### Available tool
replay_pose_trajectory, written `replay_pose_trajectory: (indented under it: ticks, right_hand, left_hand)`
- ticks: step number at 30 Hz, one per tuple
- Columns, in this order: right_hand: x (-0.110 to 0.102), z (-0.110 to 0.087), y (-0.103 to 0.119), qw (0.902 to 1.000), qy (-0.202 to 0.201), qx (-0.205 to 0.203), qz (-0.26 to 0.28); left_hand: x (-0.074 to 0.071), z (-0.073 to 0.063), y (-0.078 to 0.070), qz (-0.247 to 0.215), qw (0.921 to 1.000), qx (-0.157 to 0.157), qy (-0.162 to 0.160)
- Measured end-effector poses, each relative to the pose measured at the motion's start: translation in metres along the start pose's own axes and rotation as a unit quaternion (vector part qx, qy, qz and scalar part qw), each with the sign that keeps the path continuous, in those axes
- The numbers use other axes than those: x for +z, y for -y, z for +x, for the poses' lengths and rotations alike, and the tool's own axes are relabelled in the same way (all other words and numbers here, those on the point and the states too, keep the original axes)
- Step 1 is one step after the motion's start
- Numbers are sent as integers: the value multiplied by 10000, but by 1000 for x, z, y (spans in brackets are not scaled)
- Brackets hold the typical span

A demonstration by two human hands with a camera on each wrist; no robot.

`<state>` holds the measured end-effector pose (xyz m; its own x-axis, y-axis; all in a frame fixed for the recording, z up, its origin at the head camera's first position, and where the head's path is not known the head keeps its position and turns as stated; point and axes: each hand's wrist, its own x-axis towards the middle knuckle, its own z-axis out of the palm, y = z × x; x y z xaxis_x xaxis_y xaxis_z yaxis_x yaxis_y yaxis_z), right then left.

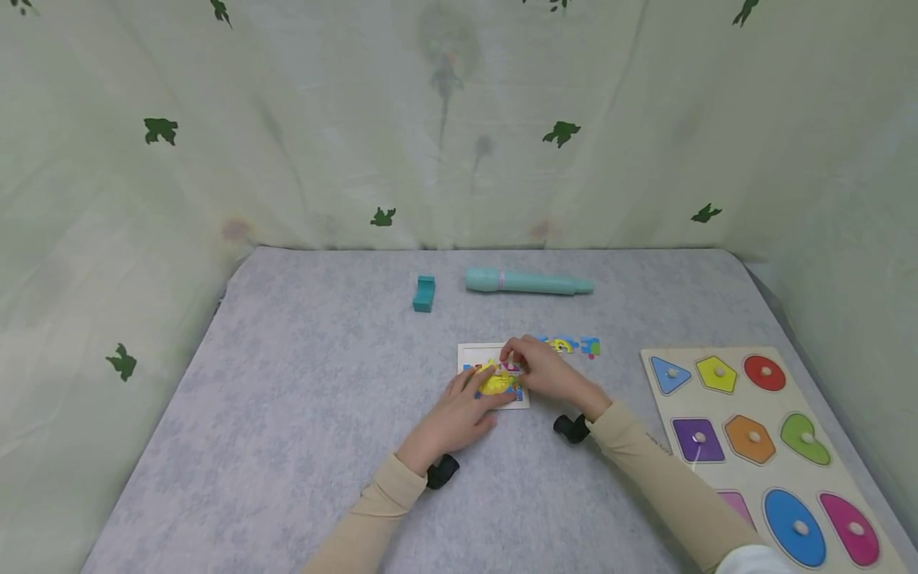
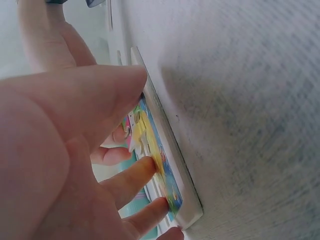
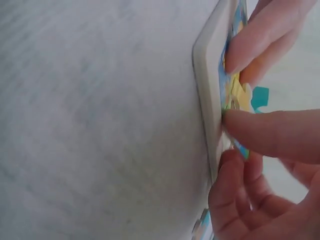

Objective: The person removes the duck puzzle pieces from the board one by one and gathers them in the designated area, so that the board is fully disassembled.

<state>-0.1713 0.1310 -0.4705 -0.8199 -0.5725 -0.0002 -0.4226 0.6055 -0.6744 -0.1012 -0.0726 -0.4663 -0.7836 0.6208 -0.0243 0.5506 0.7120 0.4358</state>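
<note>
A small picture puzzle in a white frame (image 1: 470, 349) lies on the table, its printed picture mostly yellow and blue. My left hand (image 1: 459, 414) rests on it from the left, fingers spread and pressing the yellow part. In the left wrist view, two fingertips (image 2: 148, 166) touch the picture. My right hand (image 1: 548, 373) is at the frame's right side, pinching a puzzle piece (image 3: 242, 149) between thumb and fingers. That piece is tilted up from the board and mostly hidden by the fingers. Loose puzzle pieces (image 1: 591, 346) lie just beyond the right hand.
Behind the puzzle lie a teal pen-shaped tube (image 1: 531, 282) and a small teal block (image 1: 425, 294). A large wooden shape board (image 1: 681, 405) with knobbed pieces takes up the right side, partly under the right sleeve. Pale fabric walls (image 1: 459, 159) enclose the table.
</note>
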Motion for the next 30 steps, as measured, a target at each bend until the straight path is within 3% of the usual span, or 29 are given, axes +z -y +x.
replay_pose_trajectory:
  ticks: [11, 17, 30]
  right_hand:
    - [-4, -3, -3, 9986, 145, -50, 505]
    - [-17, -9, -9, 9975, -170, 101, 680]
    - [-68, -55, -54, 9933, -184, 809, 801]
  left_hand:
    - [0, 0, 0, -39, 10000, -17, 8]
    - [0, 0, 0, -112, 9999, -81, 57]
    - [1, 0, -1, -225, 9996, -150, 62]
